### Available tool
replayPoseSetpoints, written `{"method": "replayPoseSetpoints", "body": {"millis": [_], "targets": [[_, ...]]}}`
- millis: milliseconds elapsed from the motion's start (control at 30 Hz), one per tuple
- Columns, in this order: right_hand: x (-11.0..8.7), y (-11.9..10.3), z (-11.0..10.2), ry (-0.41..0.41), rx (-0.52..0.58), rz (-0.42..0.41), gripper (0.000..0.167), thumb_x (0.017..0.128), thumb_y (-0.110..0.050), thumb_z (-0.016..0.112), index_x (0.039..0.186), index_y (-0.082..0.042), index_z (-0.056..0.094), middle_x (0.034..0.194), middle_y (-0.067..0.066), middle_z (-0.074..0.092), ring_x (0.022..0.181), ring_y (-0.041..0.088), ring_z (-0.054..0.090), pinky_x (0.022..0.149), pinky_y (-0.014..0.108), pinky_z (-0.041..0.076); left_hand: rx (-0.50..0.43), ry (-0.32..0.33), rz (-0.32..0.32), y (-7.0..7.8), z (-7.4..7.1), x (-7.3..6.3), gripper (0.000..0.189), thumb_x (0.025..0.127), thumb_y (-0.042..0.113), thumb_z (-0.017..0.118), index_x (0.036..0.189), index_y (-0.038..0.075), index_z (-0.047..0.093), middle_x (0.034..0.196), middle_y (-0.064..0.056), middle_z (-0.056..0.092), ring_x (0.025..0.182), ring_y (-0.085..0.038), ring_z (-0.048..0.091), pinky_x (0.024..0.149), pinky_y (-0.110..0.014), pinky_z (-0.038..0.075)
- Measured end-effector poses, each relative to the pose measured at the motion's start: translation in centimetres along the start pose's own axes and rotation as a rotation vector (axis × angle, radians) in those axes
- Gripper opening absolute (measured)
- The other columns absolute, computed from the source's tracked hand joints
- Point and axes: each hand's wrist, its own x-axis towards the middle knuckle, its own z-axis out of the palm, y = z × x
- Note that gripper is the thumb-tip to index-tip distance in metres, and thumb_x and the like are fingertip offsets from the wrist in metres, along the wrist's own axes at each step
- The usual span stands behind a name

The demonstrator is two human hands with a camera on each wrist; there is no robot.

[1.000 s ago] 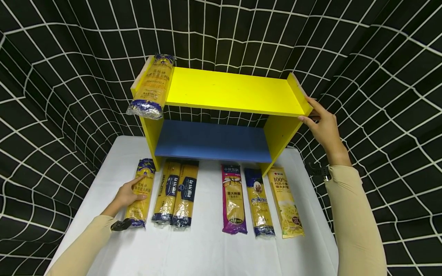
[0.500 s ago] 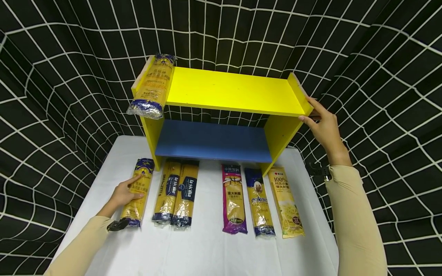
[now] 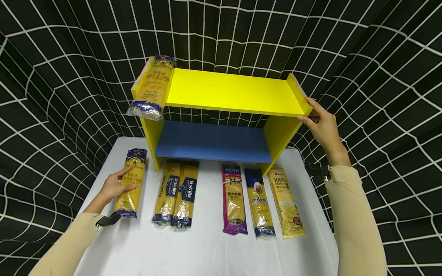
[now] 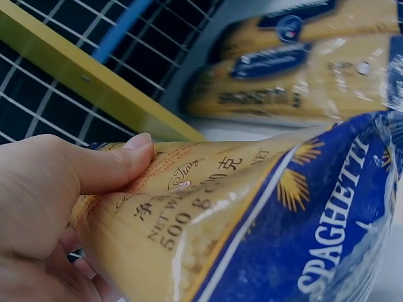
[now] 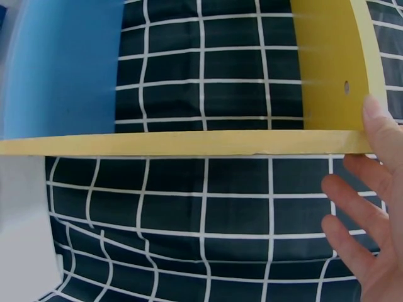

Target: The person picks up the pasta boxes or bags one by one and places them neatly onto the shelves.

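Spaghetti pack (image 3: 130, 181) on table (image 3: 207, 253), left of shelf (image 3: 221, 115), apart from its left leg. Gripped by left hand (image 3: 112, 188), thumb over top, fingers curled round edge. Right hand (image 3: 322, 126) flat against shelf's right wall, fingers straight. Second pack (image 3: 152, 86) on shelf's top left, overhanging front. Five more packs (image 3: 235, 197) in row in front of shelf.

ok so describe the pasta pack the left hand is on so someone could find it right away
Start at the yellow shelf unit on the white table, then scan the row of pasta packs lying in front of it. The spaghetti pack is the leftmost, gripped by the left hand. Unlike its neighbours, it lies apart from the row, with a dark blue top bearing a gold sunburst.
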Motion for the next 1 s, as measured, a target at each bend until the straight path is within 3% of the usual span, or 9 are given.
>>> {"method": "replayPoseSetpoints", "body": {"millis": [267,467,600,700,767,867,1000], "targets": [[0.0,-0.1,0.1,0.003,0.005,-0.004,0.066,0.093,-0.032,0.065,0.151,-0.044,0.035,0.135,0.016,0.063,0.110,0.032,0.061,0.090,0.020,0.048,0.035,0.014,0.056,3.6,-4.2,-0.1,0.087,0.088,0.033,0.075,0.158,0.018,0.023,0.141,-0.043,0.034,0.090,-0.030,0.060,0.062,-0.028,0.055],[-0.1,-0.2,0.0,0.002,0.005,0.004,0.066,0.093,-0.032,0.065,0.151,-0.043,0.035,0.135,0.016,0.064,0.109,0.031,0.062,0.091,0.022,0.049,0.054,0.047,0.083,7.1,-7.2,-0.1,0.088,0.089,0.036,0.074,0.158,0.018,0.023,0.147,-0.041,0.035,0.101,-0.035,0.060,0.063,-0.022,0.053],[-0.1,-0.1,0.0,0.003,0.003,0.007,0.066,0.093,-0.033,0.065,0.151,-0.043,0.035,0.135,0.016,0.064,0.108,0.031,0.061,0.090,0.019,0.048,0.027,0.053,0.075,9.4,-9.1,-0.1,0.092,0.088,0.039,0.075,0.158,0.018,0.019,0.145,-0.040,0.039,0.087,-0.014,0.065,0.064,-0.022,0.056],[-0.1,-0.1,0.0,0.007,0.004,-0.002,0.066,0.093,-0.032,0.065,0.151,-0.043,0.036,0.134,0.016,0.064,0.107,0.031,0.062,0.087,0.015,0.046,0.009,0.072,0.067,11.2,-10.4,-0.1,0.094,0.087,0.041,0.075,0.158,0.018,0.019,0.142,-0.039,0.045,0.074,0.003,0.060,0.064,-0.023,0.057],[-0.2,-0.1,0.0,0.010,0.008,-0.006,0.066,0.093,-0.031,0.066,0.151,-0.043,0.036,0.134,0.017,0.064,0.107,0.032,0.062,0.089,0.020,0.049,0.000,0.085,0.062,12.2,-11.2,-0.2,0.094,0.087,0.043,0.074,0.158,0.019,0.018,0.141,-0.036,0.046,0.073,0.005,0.060,0.065,-0.022,0.057],[-0.2,-0.2,0.1,0.011,0.014,-0.004,0.066,0.093,-0.031,0.066,0.150,-0.044,0.036,0.134,0.017,0.063,0.107,0.032,0.062,0.093,0.036,0.052,-0.004,0.111,0.063,13.8,-12.4,-0.3,0.093,0.086,0.047,0.073,0.158,0.021,0.019,0.142,-0.031,0.046,0.074,0.008,0.059,0.066,-0.021,0.057],[-0.2,-0.2,0.1,0.009,0.012,0.007,0.066,0.094,-0.031,0.065,0.151,-0.044,0.035,0.135,0.017,0.063,0.109,0.032,0.062,0.097,0.050,0.051,-0.018,0.132,0.074,15.9,-13.9,-0.5,0.091,0.087,0.047,0.072,0.158,0.025,0.021,0.140,-0.024,0.047,0.075,0.008,0.060,0.068,-0.022,0.058]]}}
